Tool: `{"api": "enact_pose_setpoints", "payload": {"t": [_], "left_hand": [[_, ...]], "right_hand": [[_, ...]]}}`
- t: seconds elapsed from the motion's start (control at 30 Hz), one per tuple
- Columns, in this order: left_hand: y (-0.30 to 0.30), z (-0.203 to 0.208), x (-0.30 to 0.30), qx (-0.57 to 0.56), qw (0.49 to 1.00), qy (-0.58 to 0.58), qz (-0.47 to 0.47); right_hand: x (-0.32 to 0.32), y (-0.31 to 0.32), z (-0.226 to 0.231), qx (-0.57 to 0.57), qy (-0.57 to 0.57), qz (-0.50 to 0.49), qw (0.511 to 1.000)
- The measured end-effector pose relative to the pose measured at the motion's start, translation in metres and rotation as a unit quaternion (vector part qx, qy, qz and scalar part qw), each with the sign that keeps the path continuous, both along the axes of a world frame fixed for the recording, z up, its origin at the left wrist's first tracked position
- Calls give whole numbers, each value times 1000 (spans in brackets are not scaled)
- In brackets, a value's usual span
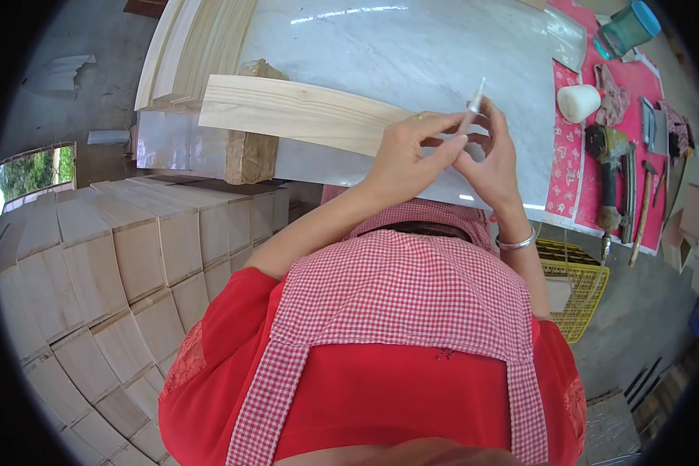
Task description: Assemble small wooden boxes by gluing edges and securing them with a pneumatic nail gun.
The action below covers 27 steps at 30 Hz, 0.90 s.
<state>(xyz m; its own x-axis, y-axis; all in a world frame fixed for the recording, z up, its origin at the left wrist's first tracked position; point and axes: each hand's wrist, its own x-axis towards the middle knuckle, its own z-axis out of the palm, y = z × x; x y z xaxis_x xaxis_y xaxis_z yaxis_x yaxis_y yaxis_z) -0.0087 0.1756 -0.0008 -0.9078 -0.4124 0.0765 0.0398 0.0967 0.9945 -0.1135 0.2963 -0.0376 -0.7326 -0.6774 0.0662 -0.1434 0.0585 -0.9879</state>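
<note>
In front of me, both hands come together around a small translucent tube with a pointed nozzle tip (475, 100). My left hand (414, 155) pinches its lower part between thumb and fingers. Curled fingers of my right hand (495, 159), which wears a bangle at the wrist, close on it from the other side. The tip points up and away from me. A long pale wooden board (303, 113) lies behind my left hand, its left part over a brown block (252, 155). My left hand overlaps the board's right end, which is hidden.
More boards (202, 46) are stacked at the far left of the pale tabletop (412, 54). A pink cloth (571, 171) at right bears a white bottle (579, 102), a teal jar (627, 31), a hammer (643, 210) and other tools. Piled wooden boxes (93, 272) stand left, a yellow crate (596, 303) right.
</note>
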Motion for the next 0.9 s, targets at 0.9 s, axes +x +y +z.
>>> {"api": "enact_pose_setpoints", "payload": {"t": [0.9], "left_hand": [[-15,-20,-2,96,987,-129,6]], "right_hand": [[0,21,-4,-43,-191,-52,979]]}}
